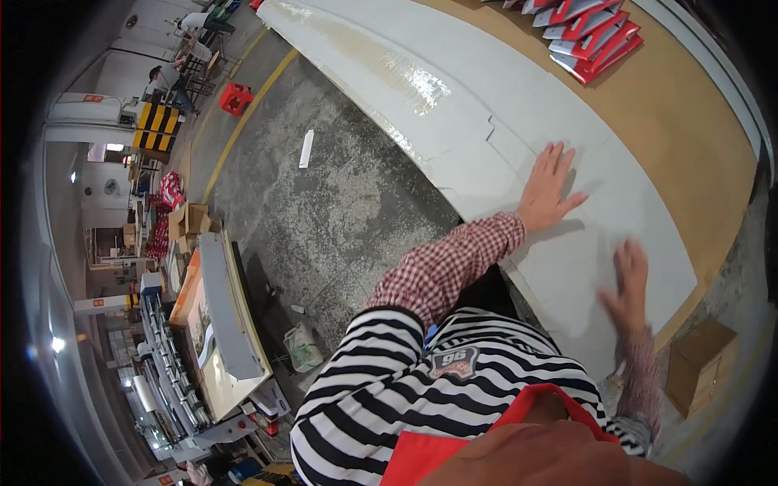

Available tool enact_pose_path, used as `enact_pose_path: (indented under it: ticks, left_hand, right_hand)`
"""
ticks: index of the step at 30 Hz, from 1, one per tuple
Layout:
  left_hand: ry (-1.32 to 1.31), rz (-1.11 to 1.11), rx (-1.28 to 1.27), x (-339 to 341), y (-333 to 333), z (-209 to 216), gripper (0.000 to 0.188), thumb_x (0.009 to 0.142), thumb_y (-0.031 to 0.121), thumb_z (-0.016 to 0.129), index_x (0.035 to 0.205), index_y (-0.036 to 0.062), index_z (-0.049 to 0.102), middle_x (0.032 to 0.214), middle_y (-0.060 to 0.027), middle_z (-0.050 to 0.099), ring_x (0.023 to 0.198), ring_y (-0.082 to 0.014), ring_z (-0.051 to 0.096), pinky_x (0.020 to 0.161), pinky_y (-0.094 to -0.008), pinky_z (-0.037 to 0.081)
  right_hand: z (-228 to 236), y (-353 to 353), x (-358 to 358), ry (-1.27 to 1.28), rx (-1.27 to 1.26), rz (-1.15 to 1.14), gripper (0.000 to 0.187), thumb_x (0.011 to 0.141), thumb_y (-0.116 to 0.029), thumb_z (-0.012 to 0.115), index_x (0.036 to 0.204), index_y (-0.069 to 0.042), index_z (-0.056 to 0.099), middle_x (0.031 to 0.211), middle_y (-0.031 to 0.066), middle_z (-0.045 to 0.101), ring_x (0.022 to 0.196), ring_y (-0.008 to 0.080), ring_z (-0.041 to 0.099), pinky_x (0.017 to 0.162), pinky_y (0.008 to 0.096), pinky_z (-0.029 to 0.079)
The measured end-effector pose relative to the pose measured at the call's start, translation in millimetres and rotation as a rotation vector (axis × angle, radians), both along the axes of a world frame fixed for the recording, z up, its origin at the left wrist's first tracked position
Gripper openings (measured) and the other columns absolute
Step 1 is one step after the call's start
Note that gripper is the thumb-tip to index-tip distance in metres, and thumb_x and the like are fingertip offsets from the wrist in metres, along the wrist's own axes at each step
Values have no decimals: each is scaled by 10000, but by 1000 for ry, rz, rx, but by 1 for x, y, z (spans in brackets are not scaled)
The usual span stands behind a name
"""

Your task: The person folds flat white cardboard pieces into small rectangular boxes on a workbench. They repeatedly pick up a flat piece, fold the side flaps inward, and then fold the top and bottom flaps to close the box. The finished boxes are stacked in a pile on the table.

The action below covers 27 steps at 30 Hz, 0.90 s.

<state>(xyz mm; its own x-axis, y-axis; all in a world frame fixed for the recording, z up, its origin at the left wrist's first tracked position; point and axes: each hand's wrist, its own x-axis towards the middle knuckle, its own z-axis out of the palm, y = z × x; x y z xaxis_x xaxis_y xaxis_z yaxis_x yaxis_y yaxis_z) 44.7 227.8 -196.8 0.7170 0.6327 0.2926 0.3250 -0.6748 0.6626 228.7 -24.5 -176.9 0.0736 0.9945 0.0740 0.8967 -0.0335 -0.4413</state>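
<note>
Head view: my bare left hand (553,188) lies palm down on a broad, thin, white paper-like sheet (596,174), fingers loosely parted, thumb stretched wide, gripping nothing. My bare right hand (629,285), blurred, shows thumb and fingers apart with nothing visible between them; whether it touches the sheet below, I cannot tell.

The sheet spreads beneath and beyond both sets of fingers, over a smooth tan board (713,154). I judge it light and limp, apt to crease or tear if pinched at one point; flat palms suit it, or a hold on two edges, the near one beside my left wrist and the rounded far corner past my right fingertips.

Ahead and left of my left fingers, a glossy beige patch (413,85) catches the light, probably slick; wet or filmed, I cannot say. A jagged, stepped seam (489,128) runs toward those fingertips. Well beyond them sit flat, red-and-silver, shiny packets (596,44); right of my right fingers, a brown, square-sided cardboard box (701,364).
</note>
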Motion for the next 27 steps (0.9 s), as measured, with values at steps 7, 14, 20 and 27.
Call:
enact_pose_path:
  ticks: [7,14,20,27]
  left_hand:
    - [84,-16,114,3,-3,-6,803,906,534,551,1450,-11,324,1501,-286,270,1415,-451,203,1170,-512,181]
    - [32,-40,112,6,2,-10,728,905,506,568,1410,9,397,1473,-261,330,1397,-421,251,1166,-493,202]
    - [-128,-79,138,8,4,-19,553,927,389,564,1313,-3,509,1315,-237,499,1260,-384,428,1094,-461,324]
    - [67,-918,-40,-10,-82,32,521,792,114,581,1305,35,541,1210,-176,582,1142,-358,533,987,-442,425]
  right_hand:
    - [42,-160,-94,-104,-369,-138,1267,507,-366,895,1524,-56,206,1590,248,121,1460,466,97,1156,601,105]
    - [39,-183,-64,86,-334,-7,964,564,-140,865,1405,-25,408,1538,233,278,1400,462,282,1127,493,312]
    - [48,-172,-53,118,-196,-53,623,749,51,648,1342,-60,494,1344,209,539,1210,393,541,991,433,458]
    - [25,-246,-56,-143,42,-418,457,806,72,592,1248,-46,591,1198,194,631,1094,358,616,905,432,503]
